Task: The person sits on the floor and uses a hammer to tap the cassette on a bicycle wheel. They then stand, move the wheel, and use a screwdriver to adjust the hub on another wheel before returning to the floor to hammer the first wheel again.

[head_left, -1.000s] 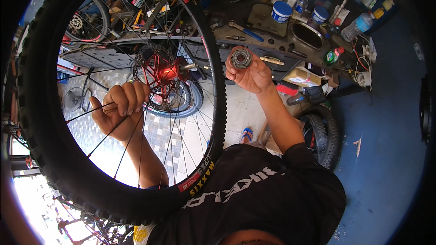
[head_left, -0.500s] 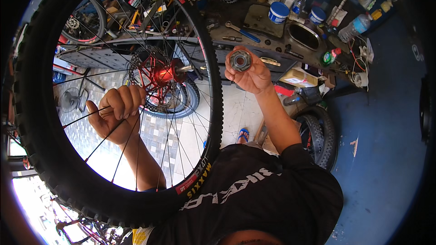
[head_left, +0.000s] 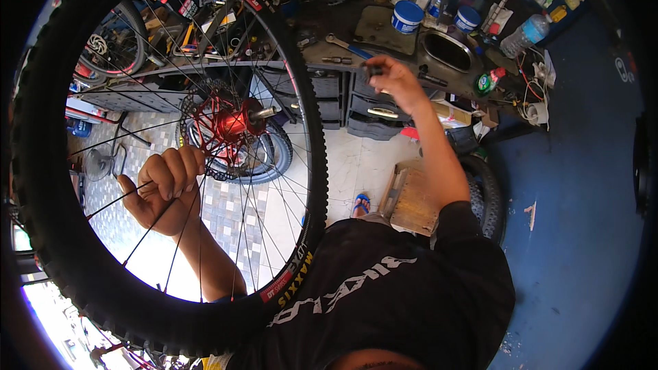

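A mountain bike wheel (head_left: 317, 144) with a black knobby tyre stands upright before me on the left. My left hand (head_left: 164, 188) reaches through it, fingers curled round the dark spokes below the hub. The hub (head_left: 236, 122) is red, and a bare silver axle end (head_left: 263, 114) sticks out of its right side. Over the bench's front edge, my right hand (head_left: 401, 84) is closed on a small, dark, round metal hub part (head_left: 372, 74). That part is blurred and partly covered by the fingers.
On the workbench (head_left: 329, 55) lie a blue-handled wrench (head_left: 348, 46), a sunken metal tray (head_left: 447, 52), blue-and-white tubs (head_left: 407, 18) and several bottles (head_left: 526, 35). Drawers (head_left: 373, 118) sit beneath. A wooden box (head_left: 411, 199) and loose tyres (head_left: 485, 195) are on the floor at right.
My right hand has turned, so the hub part's round face no longer shows, and it has moved slightly up and right. My left hand keeps its grip on the spokes.
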A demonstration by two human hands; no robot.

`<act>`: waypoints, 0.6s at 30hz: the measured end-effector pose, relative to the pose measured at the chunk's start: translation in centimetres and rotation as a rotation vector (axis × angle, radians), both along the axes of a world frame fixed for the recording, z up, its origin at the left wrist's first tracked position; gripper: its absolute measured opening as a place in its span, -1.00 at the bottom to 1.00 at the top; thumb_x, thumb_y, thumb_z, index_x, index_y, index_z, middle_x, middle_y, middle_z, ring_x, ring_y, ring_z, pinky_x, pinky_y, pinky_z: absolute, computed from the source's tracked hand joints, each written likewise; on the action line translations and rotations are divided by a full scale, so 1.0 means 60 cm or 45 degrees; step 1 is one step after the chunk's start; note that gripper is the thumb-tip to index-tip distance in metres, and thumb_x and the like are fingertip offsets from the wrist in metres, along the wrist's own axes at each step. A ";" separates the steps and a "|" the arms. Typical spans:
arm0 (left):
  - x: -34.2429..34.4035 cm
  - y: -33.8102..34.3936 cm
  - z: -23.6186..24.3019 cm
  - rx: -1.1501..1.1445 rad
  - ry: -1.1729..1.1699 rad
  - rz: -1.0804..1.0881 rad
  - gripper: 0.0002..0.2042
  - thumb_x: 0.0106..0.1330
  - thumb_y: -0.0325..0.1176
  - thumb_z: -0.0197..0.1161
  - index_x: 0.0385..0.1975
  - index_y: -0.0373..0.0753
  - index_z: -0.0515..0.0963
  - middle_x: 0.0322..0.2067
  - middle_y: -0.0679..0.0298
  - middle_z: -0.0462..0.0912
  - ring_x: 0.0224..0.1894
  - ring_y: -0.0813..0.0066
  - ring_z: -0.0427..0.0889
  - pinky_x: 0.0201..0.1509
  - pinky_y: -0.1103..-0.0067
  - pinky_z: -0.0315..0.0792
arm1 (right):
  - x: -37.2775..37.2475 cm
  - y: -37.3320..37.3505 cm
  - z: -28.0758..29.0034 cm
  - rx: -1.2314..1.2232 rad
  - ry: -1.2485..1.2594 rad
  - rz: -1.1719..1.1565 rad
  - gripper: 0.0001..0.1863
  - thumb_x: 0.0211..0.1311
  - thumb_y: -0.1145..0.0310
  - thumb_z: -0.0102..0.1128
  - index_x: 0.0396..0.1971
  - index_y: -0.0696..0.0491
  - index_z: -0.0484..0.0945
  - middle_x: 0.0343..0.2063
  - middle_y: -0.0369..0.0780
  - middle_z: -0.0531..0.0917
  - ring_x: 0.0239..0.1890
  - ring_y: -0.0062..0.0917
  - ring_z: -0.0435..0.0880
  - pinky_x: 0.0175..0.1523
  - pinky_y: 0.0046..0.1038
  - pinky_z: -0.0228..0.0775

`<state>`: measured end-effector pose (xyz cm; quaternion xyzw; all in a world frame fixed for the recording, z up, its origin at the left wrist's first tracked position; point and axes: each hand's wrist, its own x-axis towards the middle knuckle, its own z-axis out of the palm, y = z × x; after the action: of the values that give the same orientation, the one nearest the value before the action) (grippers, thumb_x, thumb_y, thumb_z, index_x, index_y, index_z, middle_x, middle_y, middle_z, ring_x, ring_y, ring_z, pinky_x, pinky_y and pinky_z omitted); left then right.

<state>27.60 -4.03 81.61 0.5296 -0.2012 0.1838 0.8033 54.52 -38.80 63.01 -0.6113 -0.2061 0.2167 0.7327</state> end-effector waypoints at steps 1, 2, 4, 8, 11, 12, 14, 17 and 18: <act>-0.001 0.001 -0.001 0.007 0.002 0.005 -0.40 0.59 0.20 -0.31 -0.67 -0.06 0.23 -0.67 0.38 0.20 -0.54 0.48 0.16 -0.25 0.43 0.09 | 0.026 -0.017 -0.004 -0.125 -0.015 -0.101 -0.57 0.27 0.50 0.31 0.15 0.08 0.55 -0.16 -0.31 0.70 -0.16 -0.65 0.63 -0.12 -0.54 0.46; -0.001 0.000 0.000 0.011 0.002 0.004 -0.40 0.59 0.20 -0.31 -0.67 -0.06 0.22 -0.67 0.38 0.21 -0.54 0.48 0.16 -0.25 0.42 0.10 | 0.058 -0.040 -0.012 -0.201 -0.024 -0.213 -0.55 0.23 0.46 0.37 0.14 0.06 0.57 -0.20 -0.28 0.70 -0.18 -0.63 0.64 -0.15 -0.52 0.48; 0.008 -0.006 0.002 0.021 -0.006 -0.018 -0.40 0.59 0.20 -0.32 -0.67 -0.06 0.22 -0.66 0.39 0.21 -0.54 0.47 0.17 -0.25 0.41 0.12 | 0.137 -0.099 -0.051 -0.483 -0.172 -0.482 -0.53 0.16 0.39 0.44 0.10 0.05 0.60 -0.24 -0.24 0.71 -0.21 -0.57 0.68 -0.19 -0.48 0.51; 0.008 -0.008 0.001 0.064 -0.035 0.021 -0.38 0.60 0.20 -0.41 -0.65 -0.07 0.25 -0.66 0.36 0.25 -0.55 0.44 0.21 -0.27 0.40 0.20 | 0.229 -0.148 -0.061 -1.151 -0.488 -0.726 -0.46 0.08 0.24 0.44 0.09 0.06 0.59 -0.28 -0.16 0.72 -0.26 -0.40 0.71 -0.07 -0.36 0.52; 0.011 -0.013 0.001 0.072 -0.044 0.017 -0.38 0.60 0.21 -0.37 -0.65 -0.06 0.25 -0.66 0.36 0.26 -0.55 0.44 0.22 -0.28 0.40 0.19 | 0.273 -0.162 -0.074 -1.392 -0.487 -0.689 -0.40 0.01 0.18 0.50 0.12 -0.01 0.60 -0.04 -0.04 0.70 0.04 -0.19 0.71 0.11 -0.21 0.52; 0.013 -0.016 0.003 0.063 -0.041 0.014 -0.38 0.59 0.23 -0.35 -0.65 -0.07 0.26 -0.66 0.36 0.26 -0.55 0.44 0.22 -0.29 0.41 0.18 | 0.283 -0.164 -0.081 -1.438 -0.481 -0.643 -0.40 0.02 0.18 0.50 0.12 -0.02 0.60 -0.01 -0.04 0.69 0.07 -0.17 0.69 0.14 -0.20 0.52; 0.015 -0.019 0.004 0.074 -0.038 0.024 -0.38 0.59 0.23 -0.35 -0.65 -0.07 0.26 -0.66 0.36 0.27 -0.55 0.44 0.22 -0.30 0.41 0.17 | 0.297 -0.155 -0.091 -1.522 -0.472 -0.536 -0.40 0.04 0.18 0.49 0.14 -0.03 0.58 0.05 -0.04 0.68 0.14 -0.14 0.66 0.19 -0.17 0.50; 0.017 -0.020 0.006 0.075 -0.022 0.037 -0.37 0.59 0.23 -0.35 -0.66 -0.07 0.27 -0.66 0.36 0.28 -0.55 0.43 0.24 -0.30 0.40 0.16 | 0.317 -0.139 -0.109 -1.657 -0.537 -0.413 -0.38 0.06 0.19 0.48 0.17 -0.03 0.56 0.09 -0.06 0.65 0.20 -0.17 0.61 0.23 -0.18 0.49; 0.018 -0.021 0.006 0.070 -0.014 0.040 -0.37 0.59 0.23 -0.35 -0.66 -0.07 0.27 -0.66 0.36 0.28 -0.55 0.43 0.24 -0.30 0.40 0.16 | 0.322 -0.134 -0.116 -1.702 -0.530 -0.391 -0.37 0.07 0.19 0.47 0.19 -0.03 0.54 0.11 -0.06 0.64 0.22 -0.17 0.59 0.25 -0.18 0.48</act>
<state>28.70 -5.31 82.00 0.5534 -0.2021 0.1936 0.7845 73.81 -46.83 56.06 -0.9801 -0.0764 0.0700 0.1692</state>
